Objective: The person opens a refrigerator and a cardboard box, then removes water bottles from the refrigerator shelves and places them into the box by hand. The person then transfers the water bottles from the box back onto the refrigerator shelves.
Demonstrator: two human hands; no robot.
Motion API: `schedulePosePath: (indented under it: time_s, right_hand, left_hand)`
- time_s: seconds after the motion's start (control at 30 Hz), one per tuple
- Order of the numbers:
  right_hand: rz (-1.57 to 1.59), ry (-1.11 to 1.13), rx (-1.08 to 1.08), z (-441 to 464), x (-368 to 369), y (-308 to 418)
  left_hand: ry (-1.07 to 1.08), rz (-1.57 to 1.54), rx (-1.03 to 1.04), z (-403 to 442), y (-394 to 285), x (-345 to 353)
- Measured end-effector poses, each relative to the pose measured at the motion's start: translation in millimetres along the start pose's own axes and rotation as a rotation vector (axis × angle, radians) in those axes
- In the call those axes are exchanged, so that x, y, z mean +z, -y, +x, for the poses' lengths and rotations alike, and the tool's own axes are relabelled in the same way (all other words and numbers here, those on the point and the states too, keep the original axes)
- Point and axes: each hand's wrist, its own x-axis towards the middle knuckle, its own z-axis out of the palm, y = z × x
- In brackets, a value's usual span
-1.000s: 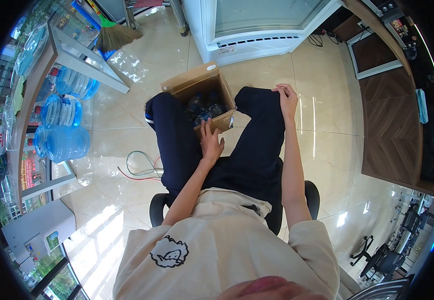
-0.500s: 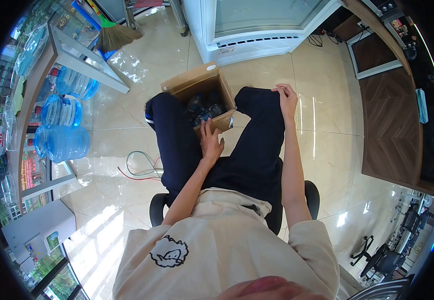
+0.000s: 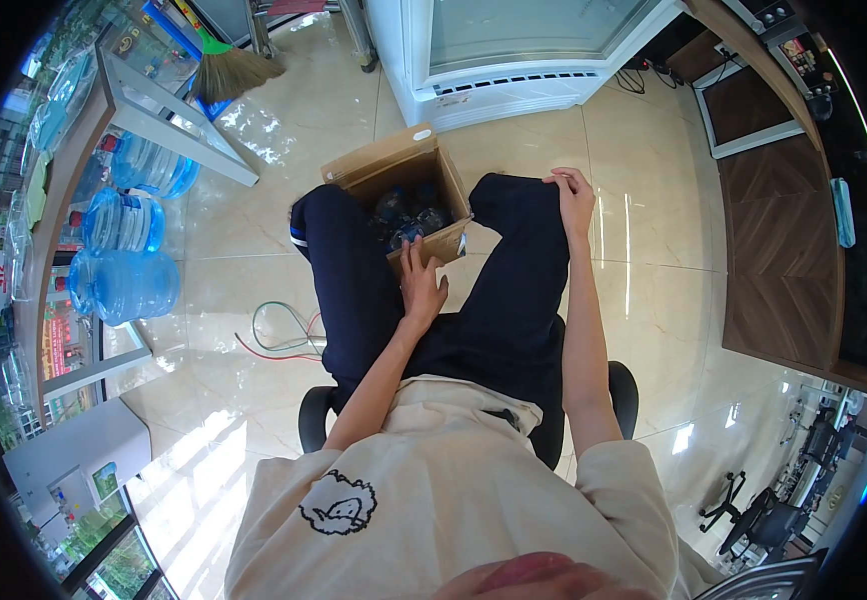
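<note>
An open cardboard box stands on the floor between my knees, with several clear plastic bottles inside. My left hand is at the box's near edge, its fingers stretched forward over the rim toward the bottles. Nothing shows in its grasp, and whether the fingertips touch a bottle I cannot make out. On the side of my right knee lies my right hand, fingers extended and holding nothing.
A white glass-door cooler stands beyond the box. To the left are large blue water jugs under a counter, a broom, and loose thin cables on the floor. At right is a wood-panelled counter.
</note>
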Motion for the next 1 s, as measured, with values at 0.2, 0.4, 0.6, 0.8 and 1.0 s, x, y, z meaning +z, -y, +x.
schedulePosePath:
  time_s: [0.2, 0.4, 0.6, 0.8, 1.0]
  right_hand:
    - [0.023, 0.001, -0.011, 0.1, -0.1, -1.2]
    - [0.014, 0.003, -0.003, 0.6, -0.2, -1.8]
    - [0.035, 0.005, 0.001, -0.1, -0.4, 0.8]
    - [0.029, 0.002, -0.006, 0.4, -0.2, -0.7]
    - [0.032, 0.0, -0.015, 0.0, 0.0, -2.0]
  left_hand:
    - [-0.005, 0.008, 0.012, -0.1, 0.6, -0.2]
    - [-0.014, 0.018, 0.016, -0.3, 1.0, 1.0]
    - [-0.007, 0.006, 0.014, -0.7, 0.9, 0.2]
    - [-0.013, 0.009, 0.015, -0.4, -1.7, -2.2]
    - [-0.012, 0.015, 0.018, 0.0, 0.5, -0.2]
